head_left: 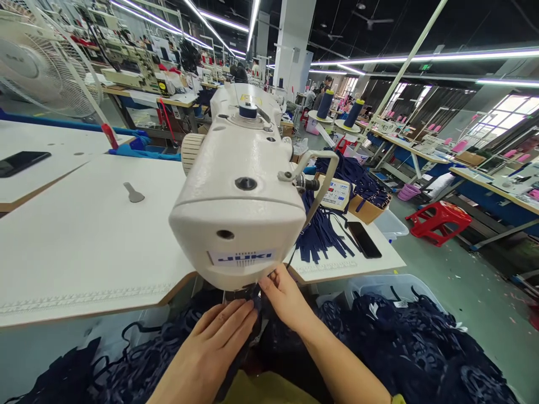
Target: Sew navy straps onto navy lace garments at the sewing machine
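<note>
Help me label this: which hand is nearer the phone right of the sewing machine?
Right. The right hand is lower and left of the phone; the left hand is farther left.

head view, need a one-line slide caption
Left hand and right hand at dark cloth beneath a white sewing machine.

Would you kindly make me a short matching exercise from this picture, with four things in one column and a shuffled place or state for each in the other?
Column one:
1. left hand
2. right hand
3. red stool
4. nearest sewing machine

Column two:
A. standing on the greenish floor
B. fingers bent, below the machine head
C. off-white, with a JUKI label
D. fingers straight and side by side

Right pairs: 1-D, 2-B, 3-A, 4-C.
</note>
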### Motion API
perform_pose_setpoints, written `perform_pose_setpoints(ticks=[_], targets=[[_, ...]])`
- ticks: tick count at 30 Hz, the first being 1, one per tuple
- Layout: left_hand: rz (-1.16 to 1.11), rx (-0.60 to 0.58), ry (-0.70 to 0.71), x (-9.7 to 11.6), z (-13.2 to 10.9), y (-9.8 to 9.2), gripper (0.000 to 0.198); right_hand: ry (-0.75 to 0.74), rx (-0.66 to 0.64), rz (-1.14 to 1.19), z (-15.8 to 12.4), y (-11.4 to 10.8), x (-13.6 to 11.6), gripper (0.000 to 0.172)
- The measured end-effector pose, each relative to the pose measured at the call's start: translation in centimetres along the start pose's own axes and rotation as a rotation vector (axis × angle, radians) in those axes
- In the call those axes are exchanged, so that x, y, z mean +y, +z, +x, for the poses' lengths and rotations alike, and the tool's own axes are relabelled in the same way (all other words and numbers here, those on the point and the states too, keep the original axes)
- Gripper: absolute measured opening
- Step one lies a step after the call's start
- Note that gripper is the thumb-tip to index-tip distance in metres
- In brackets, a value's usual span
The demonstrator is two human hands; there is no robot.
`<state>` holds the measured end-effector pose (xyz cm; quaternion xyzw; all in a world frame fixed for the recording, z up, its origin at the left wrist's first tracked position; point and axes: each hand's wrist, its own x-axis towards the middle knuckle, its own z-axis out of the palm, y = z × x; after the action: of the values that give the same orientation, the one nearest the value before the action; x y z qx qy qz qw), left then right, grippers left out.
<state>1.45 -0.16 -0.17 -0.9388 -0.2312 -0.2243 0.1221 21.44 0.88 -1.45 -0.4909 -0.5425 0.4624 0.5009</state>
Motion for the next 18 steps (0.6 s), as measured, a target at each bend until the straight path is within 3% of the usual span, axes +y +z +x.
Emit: perform_pose_setpoints(ticks=[5,10,14,18], targets=[[0.086,-0.012,-0.073,1.4,-0.2,0.0,0.049,-0.043,0.044,-0.225,1.7,-0.2,-1.0,0.014],[0.087,-0.047,-0.2,2.8,0.0,0.5,0.046,-0.086,-0.007,-0.314,3.2,0.0,-2.0,0.009],[0.117,0.008,-0.267,3.7,0.7,1.6,0.045,-0.107,-0.012,-0.358,4.0,0.1,-1.7,0.011],[0.155,0.137,-0.396,4.5,1.6,2.6,0.035,-0.106,-0.029,-0.382,4.7,0.0,-0.9,0.011]])
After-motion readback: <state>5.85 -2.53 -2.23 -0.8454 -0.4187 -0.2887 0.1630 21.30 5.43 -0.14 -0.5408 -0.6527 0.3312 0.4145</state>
